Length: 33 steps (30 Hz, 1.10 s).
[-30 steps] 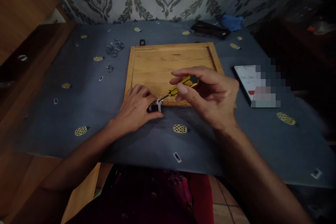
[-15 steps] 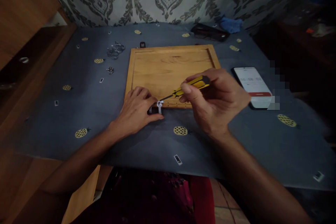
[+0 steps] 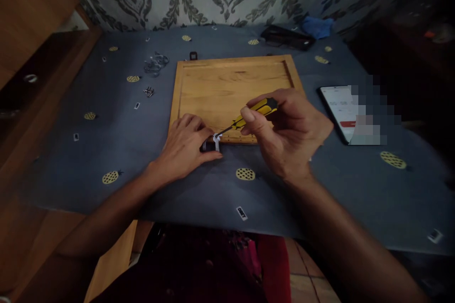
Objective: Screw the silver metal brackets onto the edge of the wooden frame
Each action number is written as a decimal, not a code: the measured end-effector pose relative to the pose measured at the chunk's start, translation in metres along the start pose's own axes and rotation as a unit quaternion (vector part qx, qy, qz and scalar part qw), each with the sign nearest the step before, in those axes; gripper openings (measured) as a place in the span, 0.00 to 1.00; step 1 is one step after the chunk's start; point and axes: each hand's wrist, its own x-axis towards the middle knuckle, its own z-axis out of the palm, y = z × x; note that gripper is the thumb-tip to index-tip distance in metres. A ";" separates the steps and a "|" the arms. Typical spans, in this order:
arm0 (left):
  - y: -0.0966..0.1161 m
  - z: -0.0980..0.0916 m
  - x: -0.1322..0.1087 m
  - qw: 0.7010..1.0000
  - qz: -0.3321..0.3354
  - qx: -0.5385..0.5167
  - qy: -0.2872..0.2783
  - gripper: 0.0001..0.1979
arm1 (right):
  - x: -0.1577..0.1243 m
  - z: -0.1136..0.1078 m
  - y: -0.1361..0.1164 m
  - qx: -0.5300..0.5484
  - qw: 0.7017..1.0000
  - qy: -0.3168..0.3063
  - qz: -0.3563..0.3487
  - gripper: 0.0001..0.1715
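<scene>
A yellow-and-black screwdriver (image 3: 253, 113) is being gripped by the right hand (image 3: 287, 135), tip on a small white bracket (image 3: 216, 139). The bracket is being pinched by the left hand (image 3: 186, 147) at the near edge of the wooden board (image 3: 227, 85).

Both forearms come in from the lower edge of the view and converge toward the middle. The left hand (image 3: 185, 144) lies palm down with a straight wrist, its fingers curled and its thumb stretched out along the near side, pinching a small part (image 3: 214, 143) at the fingertips. The right hand (image 3: 289, 135) is raised a little higher, with its wrist bent inward and its back to the camera. Its thumb and bent fingers are closed around a screwdriver (image 3: 254, 112), which slants down toward the left hand's fingertips.
</scene>
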 end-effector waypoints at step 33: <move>0.000 0.000 0.000 1.000 0.003 0.003 0.001 0.22 | 0.010 -0.007 -0.009 0.072 0.992 -0.091 0.056 0.19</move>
